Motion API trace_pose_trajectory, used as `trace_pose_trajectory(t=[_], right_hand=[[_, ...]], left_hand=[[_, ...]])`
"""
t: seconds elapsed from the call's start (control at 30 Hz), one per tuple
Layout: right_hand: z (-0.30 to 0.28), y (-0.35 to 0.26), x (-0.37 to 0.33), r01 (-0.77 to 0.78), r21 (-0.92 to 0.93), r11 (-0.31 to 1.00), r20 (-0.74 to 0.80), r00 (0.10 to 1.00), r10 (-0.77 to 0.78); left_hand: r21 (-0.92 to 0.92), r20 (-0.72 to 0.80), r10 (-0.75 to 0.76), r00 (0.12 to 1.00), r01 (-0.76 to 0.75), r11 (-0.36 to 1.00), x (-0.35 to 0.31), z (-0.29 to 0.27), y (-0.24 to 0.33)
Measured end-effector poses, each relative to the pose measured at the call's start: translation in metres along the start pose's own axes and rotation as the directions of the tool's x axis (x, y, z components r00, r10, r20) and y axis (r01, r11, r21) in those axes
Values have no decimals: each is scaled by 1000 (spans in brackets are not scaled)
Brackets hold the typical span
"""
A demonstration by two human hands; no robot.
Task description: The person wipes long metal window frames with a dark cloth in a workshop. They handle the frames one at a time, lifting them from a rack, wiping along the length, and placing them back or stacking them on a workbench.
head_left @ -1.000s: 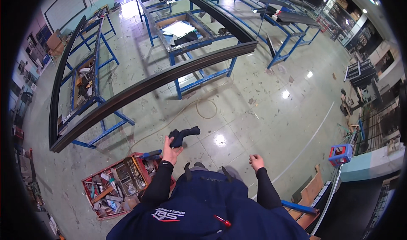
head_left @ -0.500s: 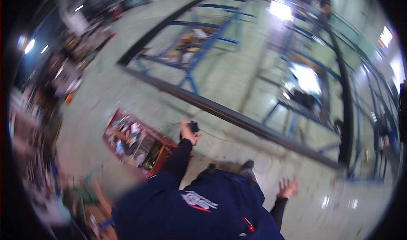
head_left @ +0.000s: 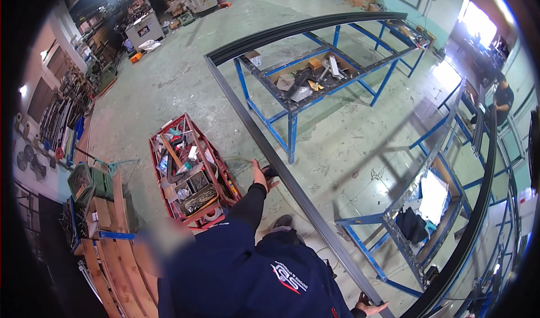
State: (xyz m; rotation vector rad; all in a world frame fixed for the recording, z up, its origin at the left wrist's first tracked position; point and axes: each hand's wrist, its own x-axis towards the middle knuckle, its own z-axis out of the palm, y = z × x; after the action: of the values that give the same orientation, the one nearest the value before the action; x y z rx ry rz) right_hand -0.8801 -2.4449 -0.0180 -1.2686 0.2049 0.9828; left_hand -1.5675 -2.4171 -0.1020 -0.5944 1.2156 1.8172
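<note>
A long dark grey metal bar (head_left: 289, 177) crosses in front of me, the near side of a big frame lying over blue trestles. My left hand (head_left: 260, 177) is at its near side, curled round a small black object (head_left: 270, 172) that it partly hides; its kind I cannot make out. At the lower edge, my right hand (head_left: 369, 307) has its fingers around the bar close to its near right end. The frame's black far side (head_left: 304, 30) and black right side (head_left: 484, 194) run away from the bar.
On the floor at my left stands a red toolbox (head_left: 153, 149) full of tools and small parts. Blue trestles (head_left: 292, 132) with trays of scraps support the frame. Wooden boards (head_left: 115, 267) lie at lower left. A person (head_left: 502, 100) stands far right, and machines (head_left: 145, 31) line the back left.
My view has turned and steadied. My right hand, spread and away from the bar before, is now at the bar's end. The left hand still has the black object, now closer to the bar.
</note>
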Motion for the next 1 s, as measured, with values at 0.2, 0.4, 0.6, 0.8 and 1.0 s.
trace_pose_trajectory(t=[0.2,0.4,0.6,0.8,1.0], right_hand=[[15,8,-7,83,36,996,-5,997,-83],[29,15,-19,181,30,983,-132,975,-176],[-72,34,104,680,-310,665,327,733,-597],[25,14,-16,204,29,979,-120,973,-199],[1,16,0,145,-2,989,-135,980,-144]], left_hand=[[33,142,-100,985,97,995,37,19,5],[-44,92,-67,994,71,997,11,56,3],[-103,193,-123,973,145,984,17,60,0],[-91,191,-50,980,69,993,4,36,5],[-101,135,-104,985,118,988,-9,37,17]])
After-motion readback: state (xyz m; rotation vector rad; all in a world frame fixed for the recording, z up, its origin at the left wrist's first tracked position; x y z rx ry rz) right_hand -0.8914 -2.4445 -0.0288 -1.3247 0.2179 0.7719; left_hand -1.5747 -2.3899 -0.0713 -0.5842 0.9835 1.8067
